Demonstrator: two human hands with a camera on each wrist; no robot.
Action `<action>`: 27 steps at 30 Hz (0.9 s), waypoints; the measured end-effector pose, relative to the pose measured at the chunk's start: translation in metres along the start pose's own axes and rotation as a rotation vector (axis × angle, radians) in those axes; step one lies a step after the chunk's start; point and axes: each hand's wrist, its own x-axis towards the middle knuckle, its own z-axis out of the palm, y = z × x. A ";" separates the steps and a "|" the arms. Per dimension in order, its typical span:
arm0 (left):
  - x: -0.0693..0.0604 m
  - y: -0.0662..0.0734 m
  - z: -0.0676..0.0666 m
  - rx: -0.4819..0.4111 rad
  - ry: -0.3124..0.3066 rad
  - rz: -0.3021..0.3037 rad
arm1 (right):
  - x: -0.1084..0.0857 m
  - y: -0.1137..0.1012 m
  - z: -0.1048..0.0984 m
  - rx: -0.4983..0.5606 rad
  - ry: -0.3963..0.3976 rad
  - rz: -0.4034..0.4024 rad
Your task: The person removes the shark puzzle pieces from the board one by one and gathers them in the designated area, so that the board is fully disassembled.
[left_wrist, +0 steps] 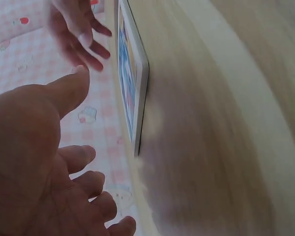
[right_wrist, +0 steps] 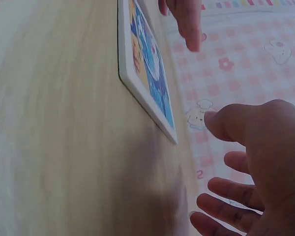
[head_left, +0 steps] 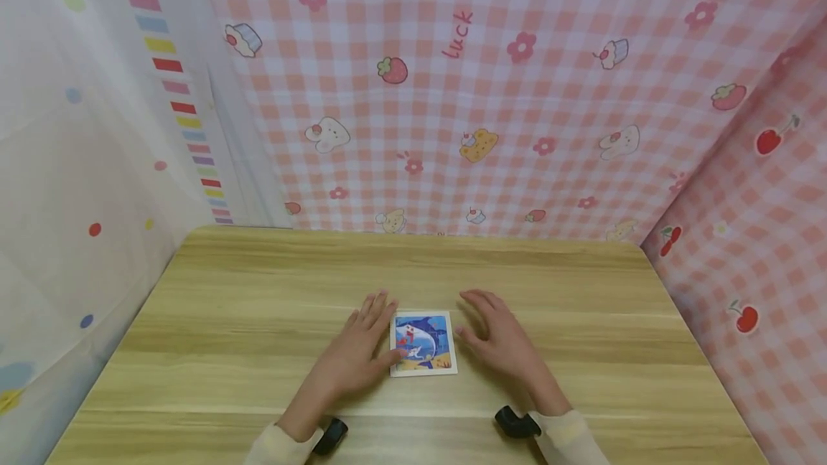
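A small square picture board [head_left: 423, 343] with a white border and a blue sea-animal picture lies flat on the table. My left hand [head_left: 358, 350] is at its left side, and in the head view the thumb overlaps the picture's lower left. From the left wrist view, that thumb [left_wrist: 71, 88] stands above the board, apart from it. My right hand [head_left: 500, 343] is just off the board's right edge, fingers loosely bent and holding nothing. The right wrist view shows the right thumb [right_wrist: 231, 123] clear of the board [right_wrist: 150, 69].
The wooden table [head_left: 258, 271] has rounded far corners. Pink checked cloth [head_left: 426, 106] hangs behind it and on the right; a white dotted cloth [head_left: 77, 163] hangs on the left. A black band [head_left: 517, 423] shows at the right wrist, another [head_left: 331, 436] at the left.
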 end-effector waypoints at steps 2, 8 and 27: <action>0.002 0.003 0.003 -0.003 -0.016 0.018 | 0.001 -0.002 0.003 0.008 0.005 -0.006; 0.007 0.015 0.015 -0.022 -0.060 0.062 | 0.003 -0.008 0.011 0.033 0.000 -0.001; 0.023 0.026 0.030 0.045 -0.122 0.081 | 0.014 -0.014 0.023 -0.020 0.025 -0.041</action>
